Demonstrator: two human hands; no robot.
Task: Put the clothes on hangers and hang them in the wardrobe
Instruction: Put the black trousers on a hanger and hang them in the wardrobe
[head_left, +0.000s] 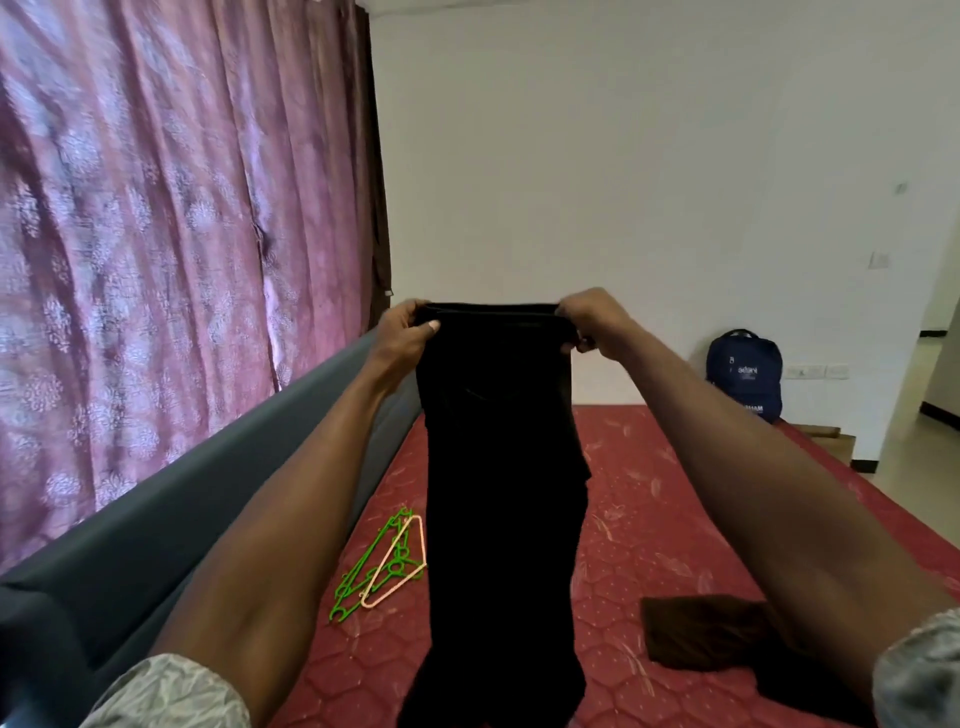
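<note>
Both arms reach forward and the black trousers (498, 467) hang between them, held up by the waistband. The left hand (405, 332) has its fingers (415, 310) curled over the left end of the band, thumb pressed on the near face of the cloth. The right hand (592, 317) grips the right end the same way, fingers curled round the fabric (its thumb is hidden behind the cloth). The band runs level from one set of fingertips to the other, and the legs drop straight down below them, their lower ends running off the bottom of the view above the red mattress (649, 519).

Below and left of the left fingers, on the mattress, lies a small heap of hangers: green hangers (363, 566) with one pale pink hanger (400, 561) across them, just beside the hanging cloth. Below the right fingers, under the forearm, a folded brown garment (711, 634) lies flat on the mattress. Beyond the right fingers a dark blue backpack (745, 374) leans against the white wall; left of the left fingers a grey headboard (182, 499) runs under pink curtains (156, 234)
</note>
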